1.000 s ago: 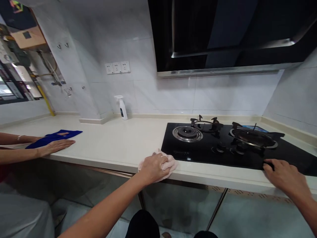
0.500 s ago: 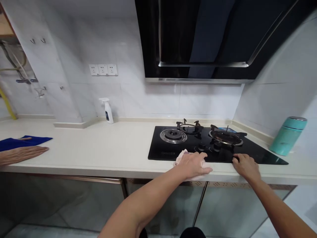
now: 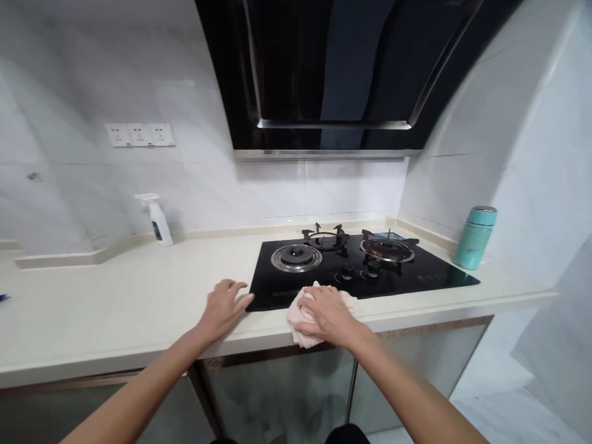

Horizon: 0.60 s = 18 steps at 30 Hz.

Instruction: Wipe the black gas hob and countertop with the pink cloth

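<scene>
Under my right hand (image 3: 326, 314) is a pale pink cloth (image 3: 300, 308), bunched at the front edge of the black glass gas stove (image 3: 272, 293). My fingers curl over the cloth, and part of it hangs past the counter edge. My left hand (image 3: 224, 310) holds nothing; its fingers are apart, beside the stove's front left corner. Two control knobs (image 3: 348, 271) stand behind the cloth. A bare burner (image 3: 296, 256) is at the stove's left. One pan support (image 3: 326, 239) sits at the back, and another burner (image 3: 386, 248) carries its support at the right.
A black range hood (image 3: 324, 80) hangs low over the stove. At the right stands a teal flask (image 3: 475, 237); a white spray bottle (image 3: 160, 223) is by the back wall at the left. Cabinet doors (image 3: 287, 388) lie below the pale counter (image 3: 115, 296).
The cloth has passed from my left hand to my right hand. My left hand has moved left to the stove corner. The view has turned right, so the other person's hand is out of sight.
</scene>
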### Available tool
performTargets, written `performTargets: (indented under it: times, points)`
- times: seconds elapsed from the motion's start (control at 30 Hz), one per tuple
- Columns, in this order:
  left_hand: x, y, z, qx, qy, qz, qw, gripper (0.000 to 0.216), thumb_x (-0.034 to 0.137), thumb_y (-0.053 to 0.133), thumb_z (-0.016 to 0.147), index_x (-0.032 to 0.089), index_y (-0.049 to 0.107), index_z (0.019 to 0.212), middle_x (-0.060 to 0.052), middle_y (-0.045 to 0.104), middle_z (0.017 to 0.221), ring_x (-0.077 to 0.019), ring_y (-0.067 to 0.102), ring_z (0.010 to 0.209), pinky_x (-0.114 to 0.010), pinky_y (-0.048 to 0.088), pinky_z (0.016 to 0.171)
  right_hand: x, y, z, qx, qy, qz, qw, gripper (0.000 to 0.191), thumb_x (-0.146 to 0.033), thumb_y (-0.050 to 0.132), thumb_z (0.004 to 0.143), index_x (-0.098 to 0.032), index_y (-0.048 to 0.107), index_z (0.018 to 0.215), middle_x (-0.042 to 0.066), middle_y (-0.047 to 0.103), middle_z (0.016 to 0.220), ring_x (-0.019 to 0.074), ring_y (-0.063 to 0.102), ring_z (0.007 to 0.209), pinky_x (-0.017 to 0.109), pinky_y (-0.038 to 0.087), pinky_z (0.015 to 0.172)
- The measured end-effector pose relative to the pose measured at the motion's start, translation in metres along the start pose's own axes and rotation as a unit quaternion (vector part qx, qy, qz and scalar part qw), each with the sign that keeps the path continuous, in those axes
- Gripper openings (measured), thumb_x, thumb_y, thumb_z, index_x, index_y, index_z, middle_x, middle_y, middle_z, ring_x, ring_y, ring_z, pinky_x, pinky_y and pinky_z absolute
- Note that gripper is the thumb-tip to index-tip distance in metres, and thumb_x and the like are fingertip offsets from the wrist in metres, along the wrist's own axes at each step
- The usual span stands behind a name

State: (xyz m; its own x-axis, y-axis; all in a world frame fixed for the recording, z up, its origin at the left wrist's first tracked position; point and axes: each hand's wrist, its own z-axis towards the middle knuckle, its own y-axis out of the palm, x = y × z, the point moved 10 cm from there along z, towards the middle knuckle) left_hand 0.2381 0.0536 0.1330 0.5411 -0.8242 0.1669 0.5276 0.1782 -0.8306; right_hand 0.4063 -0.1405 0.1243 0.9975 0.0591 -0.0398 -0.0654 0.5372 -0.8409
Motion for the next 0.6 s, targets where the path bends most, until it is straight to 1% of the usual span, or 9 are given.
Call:
performTargets:
  times: [0.03,0.1,0.17,0.2,0.3,0.4,0.47,0.53,0.6]
  points:
    - [-0.018,0.002,-0.004,-0.015,-0.015,0.014,1.000,0.053,0.058,0.041,0.097,0.021,0.070,0.122,-0.015,0.063,0.119,-0.0334,0.057,0.116,-0.053,0.046,0.100,0.005,0.002,0.005,0.010,0.013,-0.015,1.000,0.034,-0.058,0.067,0.092,-0.027,0.070,0.104,0.006,0.068,0.122,0.0251,0.058,0.111,0.039,0.037,0.094]
    - [-0.052,0.008,-0.012,-0.045,-0.087,0.027,0.995,0.055,0.059,0.037,0.098,0.022,0.070,0.122,-0.014,0.065,0.117,-0.0333,0.058,0.117,-0.050,0.048,0.097,0.019,0.004,0.009,0.024,0.040,-0.037,0.998,0.027,-0.052,0.066,0.093,-0.025,0.070,0.097,0.004,0.070,0.108,0.0216,0.059,0.101,0.035,0.037,0.087]
    - [-0.067,0.014,-0.018,-0.068,-0.126,0.040,0.989,0.056,0.059,0.036,0.097,0.024,0.069,0.125,-0.013,0.067,0.116,-0.0336,0.059,0.117,-0.049,0.049,0.097,0.038,0.005,0.008,0.029,0.065,-0.048,0.996,0.022,-0.045,0.064,0.095,-0.024,0.070,0.098,0.003,0.070,0.101,0.0189,0.059,0.096,0.033,0.037,0.085]
    - [-0.067,0.016,-0.019,-0.078,-0.125,0.050,0.988,0.056,0.060,0.036,0.096,0.024,0.068,0.126,-0.013,0.068,0.116,-0.0340,0.059,0.118,-0.050,0.048,0.097,0.047,0.005,0.005,0.028,0.073,-0.052,0.996,0.021,-0.043,0.063,0.096,-0.024,0.070,0.099,0.003,0.070,0.101,0.0180,0.060,0.096,0.033,0.038,0.086]
    - [-0.056,0.021,-0.023,-0.104,-0.076,0.086,0.988,0.057,0.060,0.038,0.094,0.026,0.070,0.126,-0.014,0.066,0.120,-0.0355,0.059,0.117,-0.051,0.048,0.095,0.083,0.000,-0.008,0.020,0.105,-0.069,0.992,0.020,-0.039,0.058,0.098,-0.024,0.071,0.100,0.002,0.071,0.105,0.0163,0.061,0.100,0.031,0.037,0.091]
    - [-0.047,0.021,-0.027,-0.111,-0.036,0.099,0.988,0.061,0.060,0.034,0.095,0.025,0.067,0.132,-0.015,0.065,0.124,-0.0349,0.061,0.114,-0.049,0.050,0.091,0.135,-0.016,-0.032,0.006,0.169,-0.102,0.980,0.024,-0.037,0.054,0.099,-0.023,0.072,0.096,0.005,0.072,0.103,0.0182,0.061,0.101,0.031,0.037,0.091]
    - [-0.045,0.019,-0.029,-0.109,-0.025,0.101,0.989,0.062,0.061,0.033,0.096,0.024,0.066,0.134,-0.014,0.064,0.124,-0.0346,0.062,0.113,-0.048,0.050,0.089,0.177,-0.035,-0.056,-0.004,0.232,-0.132,0.964,0.029,-0.038,0.050,0.100,-0.021,0.072,0.091,0.008,0.072,0.100,0.0211,0.062,0.099,0.034,0.038,0.087]
    - [-0.044,0.016,-0.031,-0.104,-0.024,0.099,0.989,0.061,0.061,0.033,0.097,0.025,0.067,0.132,-0.013,0.065,0.122,-0.0338,0.062,0.113,-0.047,0.050,0.089,0.221,-0.059,-0.084,-0.014,0.300,-0.163,0.940,0.035,-0.036,0.045,0.101,-0.019,0.071,0.087,0.012,0.072,0.099,0.0236,0.062,0.096,0.035,0.039,0.082]
    - [-0.042,0.014,-0.031,-0.102,-0.031,0.092,0.990,0.060,0.061,0.034,0.097,0.026,0.068,0.131,-0.012,0.066,0.121,-0.0329,0.062,0.113,-0.045,0.050,0.089,0.260,-0.084,-0.111,-0.025,0.364,-0.190,0.912,0.035,-0.033,0.042,0.100,-0.018,0.072,0.089,0.015,0.072,0.099,0.0258,0.062,0.095,0.036,0.040,0.079]
